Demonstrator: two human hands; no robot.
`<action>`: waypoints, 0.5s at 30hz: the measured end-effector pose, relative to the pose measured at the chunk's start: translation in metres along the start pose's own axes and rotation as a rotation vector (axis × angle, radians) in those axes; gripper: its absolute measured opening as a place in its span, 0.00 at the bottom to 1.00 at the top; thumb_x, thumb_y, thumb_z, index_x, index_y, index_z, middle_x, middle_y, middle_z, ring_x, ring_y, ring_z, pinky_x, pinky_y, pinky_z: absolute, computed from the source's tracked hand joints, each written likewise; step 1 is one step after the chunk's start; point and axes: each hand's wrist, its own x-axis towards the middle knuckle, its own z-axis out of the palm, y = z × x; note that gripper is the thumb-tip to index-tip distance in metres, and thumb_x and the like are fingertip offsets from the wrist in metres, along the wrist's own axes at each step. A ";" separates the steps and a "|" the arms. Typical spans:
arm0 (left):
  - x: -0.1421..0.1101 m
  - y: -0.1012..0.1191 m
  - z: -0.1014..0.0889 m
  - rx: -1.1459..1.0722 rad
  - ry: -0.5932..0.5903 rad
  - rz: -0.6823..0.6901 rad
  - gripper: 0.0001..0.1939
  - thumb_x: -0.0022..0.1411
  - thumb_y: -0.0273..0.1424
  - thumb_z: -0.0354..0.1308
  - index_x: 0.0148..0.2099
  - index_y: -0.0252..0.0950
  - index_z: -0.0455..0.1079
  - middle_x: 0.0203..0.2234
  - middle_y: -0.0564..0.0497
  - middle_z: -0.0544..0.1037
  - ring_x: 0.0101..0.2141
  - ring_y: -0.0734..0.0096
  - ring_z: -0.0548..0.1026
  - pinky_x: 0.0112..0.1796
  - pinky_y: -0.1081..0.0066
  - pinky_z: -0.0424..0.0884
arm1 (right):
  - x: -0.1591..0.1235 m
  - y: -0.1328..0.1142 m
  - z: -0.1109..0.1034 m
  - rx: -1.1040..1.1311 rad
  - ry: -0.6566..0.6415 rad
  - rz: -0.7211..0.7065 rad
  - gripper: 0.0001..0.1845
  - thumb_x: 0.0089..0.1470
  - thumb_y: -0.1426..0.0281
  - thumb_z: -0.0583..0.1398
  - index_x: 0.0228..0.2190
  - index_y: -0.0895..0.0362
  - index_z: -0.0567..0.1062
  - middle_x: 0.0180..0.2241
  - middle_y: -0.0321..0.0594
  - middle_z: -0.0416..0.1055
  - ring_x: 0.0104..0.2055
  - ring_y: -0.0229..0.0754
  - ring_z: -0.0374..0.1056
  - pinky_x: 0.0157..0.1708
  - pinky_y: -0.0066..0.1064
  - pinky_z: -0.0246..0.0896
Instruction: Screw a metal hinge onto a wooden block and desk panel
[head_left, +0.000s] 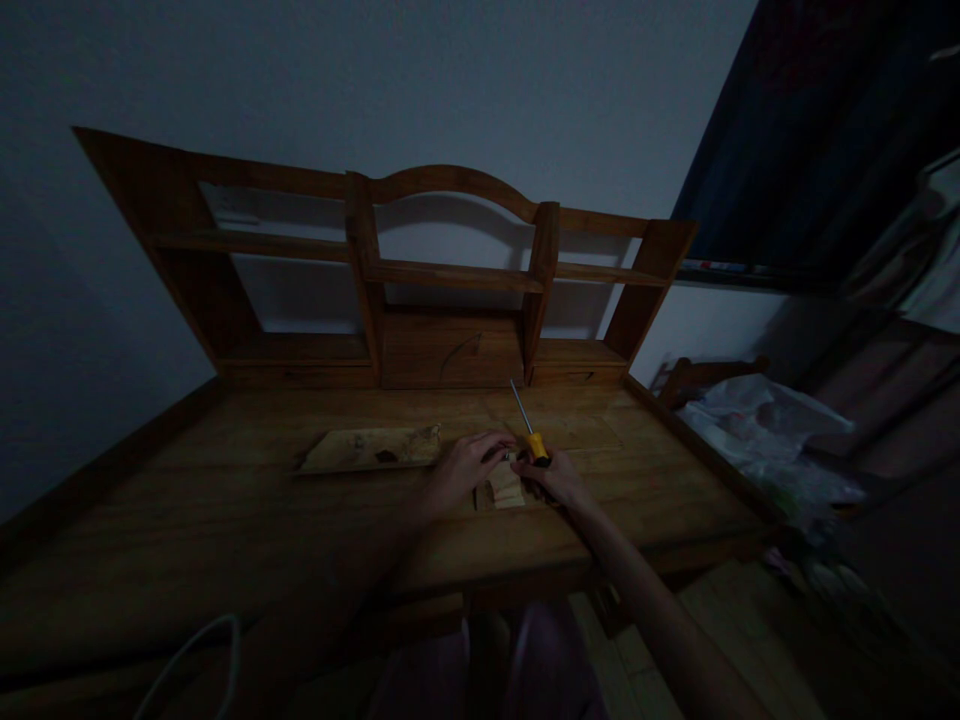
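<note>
My right hand [553, 480] is closed round the black and yellow handle of a screwdriver [529, 432], whose metal shaft points up and away toward the shelf unit. My left hand [466, 464] is curled next to it, fingertips pinched close to the handle; what they hold is too small to make out. Both hands rest over a small pale wooden piece [504, 490] lying on the wooden desk [300, 520].
A flat wooden board [367, 449] lies left of my hands. A wooden shelf unit [450, 290] stands at the desk's back. Crumpled plastic bags [765, 430] and a chair lie right of the desk. A white cable [196, 650] loops at the lower left.
</note>
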 end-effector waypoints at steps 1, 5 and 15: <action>0.000 -0.001 0.001 0.004 -0.003 0.009 0.11 0.68 0.29 0.53 0.50 0.39 0.73 0.46 0.51 0.81 0.46 0.68 0.79 0.49 0.67 0.74 | 0.000 0.000 0.000 0.011 -0.004 -0.015 0.20 0.42 0.58 0.68 0.30 0.53 0.64 0.14 0.23 0.63 0.12 0.32 0.56 0.11 0.24 0.50; 0.000 -0.003 0.001 -0.003 -0.017 0.031 0.12 0.68 0.28 0.53 0.51 0.40 0.73 0.46 0.51 0.81 0.46 0.69 0.79 0.49 0.69 0.74 | -0.001 -0.001 0.000 0.036 0.000 -0.034 0.20 0.42 0.59 0.69 0.29 0.53 0.65 0.13 0.24 0.62 0.12 0.32 0.56 0.11 0.23 0.49; 0.002 0.001 -0.001 0.006 -0.034 0.072 0.13 0.68 0.27 0.52 0.50 0.40 0.73 0.46 0.51 0.80 0.47 0.68 0.78 0.50 0.68 0.73 | -0.001 -0.003 0.001 0.037 0.023 0.005 0.21 0.40 0.57 0.69 0.28 0.53 0.65 0.13 0.25 0.63 0.12 0.32 0.57 0.12 0.24 0.50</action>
